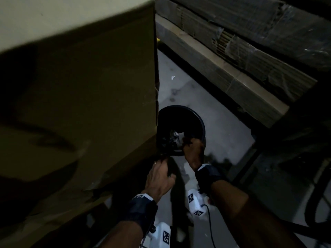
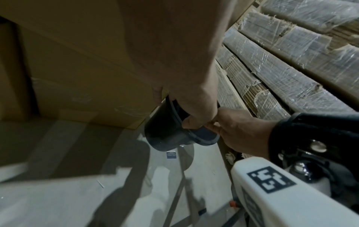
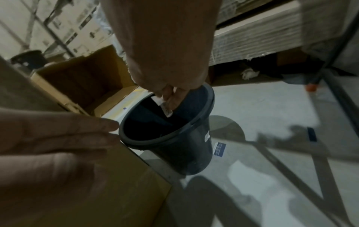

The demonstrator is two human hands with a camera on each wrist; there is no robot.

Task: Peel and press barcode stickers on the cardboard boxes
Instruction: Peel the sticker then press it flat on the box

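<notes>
**Backing strip over bin**

Head view: right hand [image 1: 192, 149] is reaching into the black bin [image 1: 199, 120], crumpled paper lying inside, beside the cardboard box [image 1: 77, 86].

Left wrist view: left hand [image 2: 196, 107] is gripping the bin rim.

Right wrist view: right fingers are pinching a white backing strip [image 3: 164, 106], its long axis hanging downward into the bin.

A large brown cardboard box [image 1: 77, 90] is standing on the floor, its plain side filling the left of the head view. A white paper strip [image 3: 164, 106] (a sticker or its backing, too blurred to tell) is hanging over the mouth of a dark bucket [image 3: 174, 138] just beside the box's corner.
</notes>
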